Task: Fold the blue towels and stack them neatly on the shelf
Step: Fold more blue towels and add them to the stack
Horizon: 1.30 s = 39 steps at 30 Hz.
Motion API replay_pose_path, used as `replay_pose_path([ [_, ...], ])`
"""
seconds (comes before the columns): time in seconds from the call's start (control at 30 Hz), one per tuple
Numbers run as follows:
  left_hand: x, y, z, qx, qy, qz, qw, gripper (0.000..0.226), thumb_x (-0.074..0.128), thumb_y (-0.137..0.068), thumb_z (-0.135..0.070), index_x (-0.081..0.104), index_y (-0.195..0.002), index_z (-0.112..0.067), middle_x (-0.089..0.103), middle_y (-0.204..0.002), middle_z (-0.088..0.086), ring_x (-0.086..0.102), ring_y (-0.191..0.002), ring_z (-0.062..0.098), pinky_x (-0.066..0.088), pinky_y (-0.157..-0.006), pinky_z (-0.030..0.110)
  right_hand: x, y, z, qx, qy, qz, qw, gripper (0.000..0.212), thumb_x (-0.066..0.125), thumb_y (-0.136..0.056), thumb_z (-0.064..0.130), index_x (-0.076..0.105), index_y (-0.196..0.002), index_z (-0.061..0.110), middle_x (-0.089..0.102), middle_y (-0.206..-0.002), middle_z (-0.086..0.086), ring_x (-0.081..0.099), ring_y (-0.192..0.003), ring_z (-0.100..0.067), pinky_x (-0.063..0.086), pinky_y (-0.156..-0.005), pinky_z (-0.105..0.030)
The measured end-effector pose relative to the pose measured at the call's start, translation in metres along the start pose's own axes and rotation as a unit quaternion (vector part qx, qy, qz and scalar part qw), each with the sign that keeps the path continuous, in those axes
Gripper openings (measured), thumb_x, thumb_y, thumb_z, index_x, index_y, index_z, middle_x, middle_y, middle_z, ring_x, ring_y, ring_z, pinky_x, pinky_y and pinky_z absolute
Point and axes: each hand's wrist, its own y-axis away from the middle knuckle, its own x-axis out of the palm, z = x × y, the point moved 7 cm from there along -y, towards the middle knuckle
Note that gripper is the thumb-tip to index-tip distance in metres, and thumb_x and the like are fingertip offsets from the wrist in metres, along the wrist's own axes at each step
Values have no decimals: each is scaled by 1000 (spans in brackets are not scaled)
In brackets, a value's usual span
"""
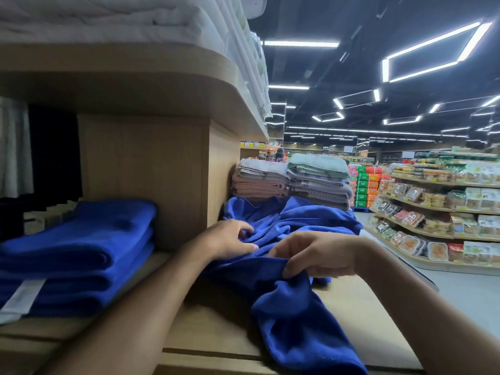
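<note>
Head view: a crumpled towel [286, 301] is seen strung away from the person along the shelf [359, 307], its near end draped over the edge. It is gripped mid-length by the left hand [230, 239] and the right hand [319, 255]. The folded stack [81, 239] lies leftward, nearer the left hand.

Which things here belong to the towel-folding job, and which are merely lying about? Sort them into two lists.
Job: loose blue towel, gripped by left hand and right hand; folded blue stack; wooden shelf.

Lying about: pink towel stack; green and grey towel stack; white bedding overhead; packaged food across the aisle.
</note>
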Motion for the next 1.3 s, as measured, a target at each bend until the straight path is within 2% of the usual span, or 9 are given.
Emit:
replay_pose_path([
  [0.17,-3,-2,-21,58,131,-75,987,9,65,-86,-26,74,-86,-28,71,-81,-6,62,-74,12,50,-75,29,-14,-4,-15,60,24,-126,990,14,73,-91,12,77,-89,25,69,-82,2,61,-67,-10,52,-54,-19],
  [0.33,-45,10,-13,-8,393,-173,903,27,50,-66,-44,48,-48,-24,42,-47,-13,35,-43,7,30,-53,29,-8,0,-13,77,13,-93,993,11,64,-98,12,68,-103,22,61,-84,1,53,-74,-14,55,-50,-22],
  [0.5,-40,8,-12,-32,289,-178,940,49,53,-71,-61,65,-87,-16,73,-75,-5,67,-78,17,54,-81,42,2,12,-5,88,10,29,996,31,62,-93,-3,60,-121,11,65,-117,-13,70,-93,-19,62,-70,-27],
  [0.67,-5,6,-11,-64,176,-23,982,62,66,-86,-24,49,-146,-16,63,-133,11,61,-119,26,45,-103,31,-14,14,-8,83,-5,-89,993,28,61,-94,-6,67,-112,15,65,-100,-10,63,-88,-26,61,-56,-32],
  [0.8,-14,14,-10,-100,129,13,986,27,55,-86,-14,70,-107,-6,66,-106,9,60,-94,23,52,-88,33,-21,11,0,12,-63,-127,990,31,63,-95,2,80,-93,27,71,-91,-4,68,-82,-18,62,-67,-29],
  [0.9,-21,24,-5,-130,167,26,977,47,54,-74,-45,74,-105,-15,72,-107,9,67,-98,26,52,-97,41,-37,17,-2,18,-12,-190,981,30,89,-70,25,80,-97,32,76,-104,1,71,-98,-15,55,-97,-37],
  [1.03,-17,22,2,-158,183,15,970,79,38,-85,-75,66,-129,-16,61,-137,13,58,-123,30,38,-111,40,-29,26,-9,89,72,-89,989,45,88,-62,34,77,-105,32,72,-111,-5,65,-99,-19,53,-85,-33],
  [1.2,-11,10,2,-104,133,-2,986,22,65,-80,-35,68,-74,-14,70,-87,10,55,-71,18,41,-69,24,-38,27,9,-39,-68,-111,991,46,71,-78,-1,72,-120,16,66,-121,-20,62,-104,-28,54,-85,-32],
  [1.3,7,12,-6,-65,113,121,984,17,65,-77,-26,73,-87,-13,74,-98,16,60,-83,19,50,-80,35,-52,17,15,-87,50,-267,958,53,60,-84,-5,66,-132,18,63,-95,-15,59,-80,-16,46,-73,-29],
])
